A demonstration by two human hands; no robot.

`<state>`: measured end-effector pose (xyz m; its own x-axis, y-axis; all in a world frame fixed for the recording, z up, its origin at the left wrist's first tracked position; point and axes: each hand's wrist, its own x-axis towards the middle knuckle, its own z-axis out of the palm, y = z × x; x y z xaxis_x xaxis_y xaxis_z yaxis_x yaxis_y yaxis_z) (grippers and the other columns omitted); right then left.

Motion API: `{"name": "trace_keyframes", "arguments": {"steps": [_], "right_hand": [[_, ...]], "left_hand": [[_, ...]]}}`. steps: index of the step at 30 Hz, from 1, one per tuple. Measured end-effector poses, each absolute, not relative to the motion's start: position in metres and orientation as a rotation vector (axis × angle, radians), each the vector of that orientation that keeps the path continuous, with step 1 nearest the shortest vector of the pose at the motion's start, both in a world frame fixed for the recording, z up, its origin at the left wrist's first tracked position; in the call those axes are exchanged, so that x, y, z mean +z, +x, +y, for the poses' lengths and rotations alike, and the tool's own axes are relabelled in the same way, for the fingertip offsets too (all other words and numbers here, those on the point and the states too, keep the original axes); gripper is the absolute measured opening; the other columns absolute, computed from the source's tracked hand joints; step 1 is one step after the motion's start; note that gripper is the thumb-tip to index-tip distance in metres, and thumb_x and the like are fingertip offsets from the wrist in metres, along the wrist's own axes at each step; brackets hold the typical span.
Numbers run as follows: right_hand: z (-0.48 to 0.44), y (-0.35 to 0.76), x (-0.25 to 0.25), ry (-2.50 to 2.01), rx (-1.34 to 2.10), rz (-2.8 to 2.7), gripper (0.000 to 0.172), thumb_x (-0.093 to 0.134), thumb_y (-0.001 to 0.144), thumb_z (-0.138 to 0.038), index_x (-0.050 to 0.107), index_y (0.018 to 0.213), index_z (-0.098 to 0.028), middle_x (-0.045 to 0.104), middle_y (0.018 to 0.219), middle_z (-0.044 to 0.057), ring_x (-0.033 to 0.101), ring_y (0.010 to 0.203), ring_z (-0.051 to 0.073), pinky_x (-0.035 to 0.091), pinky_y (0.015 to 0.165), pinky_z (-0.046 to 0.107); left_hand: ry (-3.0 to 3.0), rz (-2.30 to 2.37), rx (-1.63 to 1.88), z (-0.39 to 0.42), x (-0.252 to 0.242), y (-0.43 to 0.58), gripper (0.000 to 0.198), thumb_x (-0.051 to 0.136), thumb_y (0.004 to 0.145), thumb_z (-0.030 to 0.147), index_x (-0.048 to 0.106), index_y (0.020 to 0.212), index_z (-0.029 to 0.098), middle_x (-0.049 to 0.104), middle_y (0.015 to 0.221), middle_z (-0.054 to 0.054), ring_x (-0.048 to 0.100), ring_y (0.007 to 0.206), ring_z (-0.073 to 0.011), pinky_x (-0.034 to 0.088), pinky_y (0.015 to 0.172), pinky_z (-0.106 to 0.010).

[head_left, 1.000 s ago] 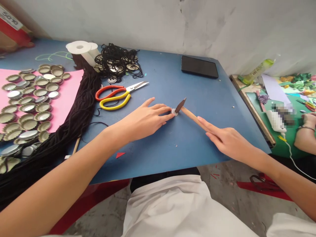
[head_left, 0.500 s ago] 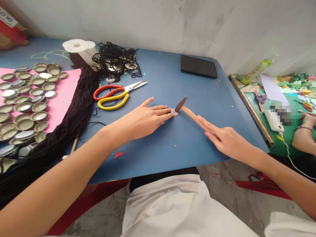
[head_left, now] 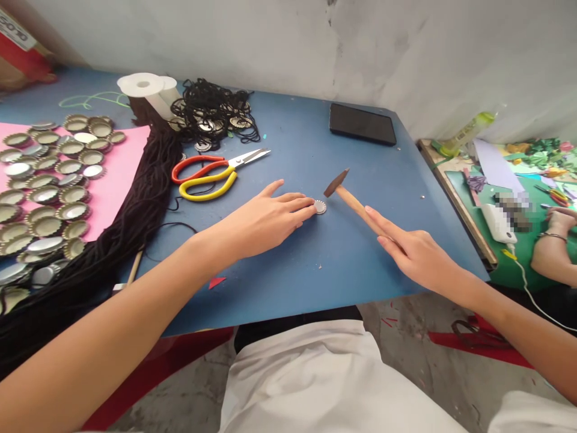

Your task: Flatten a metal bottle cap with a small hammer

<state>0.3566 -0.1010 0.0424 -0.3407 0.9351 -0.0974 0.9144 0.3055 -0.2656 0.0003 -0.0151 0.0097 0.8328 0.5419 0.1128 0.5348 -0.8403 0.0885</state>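
Note:
My right hand (head_left: 417,255) grips the wooden handle of a small hammer (head_left: 349,198), index finger laid along the handle. The hammer's dark head is lifted a little above and to the right of a flattened bottle cap (head_left: 320,207) lying on the blue table (head_left: 315,270). My left hand (head_left: 264,219) rests flat on the table, fingertips touching the cap's left edge and holding it in place.
Red and yellow scissors (head_left: 211,173) lie left of my hands. Several bottle caps (head_left: 49,180) cover a pink sheet (head_left: 119,180) at far left, beside black cord bundles (head_left: 135,222), a white spool (head_left: 146,87) and a black phone (head_left: 363,123). Another person's hand (head_left: 552,240) works at the right table.
The hammer head has risen off the cap and swung to the right. My left hand stays on the cap.

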Motion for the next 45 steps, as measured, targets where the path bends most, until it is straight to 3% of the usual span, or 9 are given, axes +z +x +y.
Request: {"name": "trace_keyframes", "arguments": {"steps": [4, 9, 15, 23, 27, 31, 37, 40, 45], "right_hand": [[-0.104, 0.354, 0.037, -1.753, 0.444, -2.468, 0.067, 0.038, 0.121, -0.035, 0.043, 0.186, -0.024, 0.087, 0.088, 0.003, 0.075, 0.060, 0.025, 0.058, 0.071, 0.035], [-0.104, 0.353, 0.043, -1.754, 0.423, -2.488, 0.067, 0.041, 0.120, -0.033, 0.045, 0.185, -0.023, 0.074, 0.067, -0.003, 0.063, 0.048, 0.023, 0.053, 0.063, 0.033], [-0.109, 0.362, 0.056, -1.673, 0.275, -2.366, 0.065, 0.044, 0.120, -0.036, 0.046, 0.185, -0.026, 0.071, 0.069, -0.003, 0.053, 0.050, 0.019, 0.053, 0.060, 0.030], [-0.101, 0.359, 0.057, -1.678, 0.312, -2.539, 0.065, 0.045, 0.120, -0.033, 0.048, 0.184, -0.025, 0.075, 0.067, -0.002, 0.061, 0.050, 0.022, 0.050, 0.060, 0.031], [-0.102, 0.360, 0.055, -1.674, 0.357, -2.418, 0.067, 0.043, 0.121, -0.035, 0.042, 0.187, -0.027, 0.085, 0.084, 0.002, 0.072, 0.060, 0.023, 0.059, 0.070, 0.033], [-0.100, 0.360, 0.045, -1.734, 0.524, -2.509, 0.066, 0.041, 0.122, -0.040, 0.041, 0.187, -0.031, 0.085, 0.083, 0.000, 0.077, 0.064, 0.026, 0.057, 0.067, 0.034], [-0.102, 0.361, 0.034, -1.787, 0.559, -2.412, 0.067, 0.037, 0.122, -0.041, 0.040, 0.188, -0.026, 0.087, 0.090, 0.002, 0.076, 0.064, 0.027, 0.059, 0.073, 0.038], [-0.104, 0.361, 0.032, -1.796, 0.552, -2.409, 0.068, 0.038, 0.122, -0.043, 0.039, 0.188, -0.025, 0.088, 0.093, 0.003, 0.078, 0.068, 0.029, 0.060, 0.075, 0.039], [-0.104, 0.362, 0.031, -1.775, 0.556, -2.408, 0.067, 0.037, 0.123, -0.043, 0.038, 0.188, -0.027, 0.087, 0.091, 0.003, 0.079, 0.069, 0.028, 0.061, 0.074, 0.038]], "left_hand": [[2.976, 0.890, 0.204, -0.016, 0.007, 0.002, 0.054, 0.038, 0.121, 0.013, 0.060, 0.170, 0.015, 0.065, 0.173, -0.019, 0.060, 0.164, -0.0326, 0.030, 0.145, -0.069], [3.028, 0.860, 0.202, -0.017, 0.011, 0.001, 0.061, 0.041, 0.116, 0.007, 0.060, 0.172, 0.023, 0.065, 0.175, -0.015, 0.062, 0.163, -0.0324, 0.031, 0.145, -0.068], [2.968, 0.865, 0.172, -0.016, 0.012, 0.001, 0.067, 0.040, 0.113, 0.004, 0.060, 0.174, 0.023, 0.065, 0.175, -0.012, 0.061, 0.164, -0.0310, 0.027, 0.146, -0.068], [2.934, 0.878, 0.168, -0.016, 0.010, 0.000, 0.065, 0.039, 0.115, 0.007, 0.057, 0.176, 0.021, 0.063, 0.175, -0.014, 0.059, 0.167, -0.0325, 0.025, 0.145, -0.074], [2.934, 0.882, 0.171, -0.016, 0.010, 0.000, 0.066, 0.038, 0.115, 0.007, 0.056, 0.177, 0.023, 0.064, 0.175, -0.013, 0.058, 0.167, -0.0315, 0.025, 0.146, -0.073], [2.954, 0.855, 0.139, -0.017, 0.011, 0.000, 0.068, 0.037, 0.114, 0.004, 0.054, 0.177, 0.019, 0.061, 0.177, -0.016, 0.057, 0.168, -0.0342, 0.028, 0.144, -0.076], [2.996, 0.818, 0.143, -0.012, 0.012, -0.002, 0.072, 0.039, 0.105, -0.004, 0.063, 0.170, 0.016, 0.065, 0.173, -0.019, 0.063, 0.161, -0.0329, 0.036, 0.144, -0.064], [2.976, 0.741, 0.101, -0.008, 0.013, -0.006, 0.078, 0.037, 0.101, -0.008, 0.061, 0.170, 0.016, 0.063, 0.176, -0.015, 0.056, 0.168, -0.0289, 0.033, 0.146, -0.061], [3.000, 0.793, 0.193, -0.010, 0.013, -0.008, 0.089, 0.037, 0.095, -0.013, 0.053, 0.176, 0.020, 0.048, 0.187, -0.017, 0.048, 0.174, -0.0314, 0.020, 0.147, -0.076]]}}
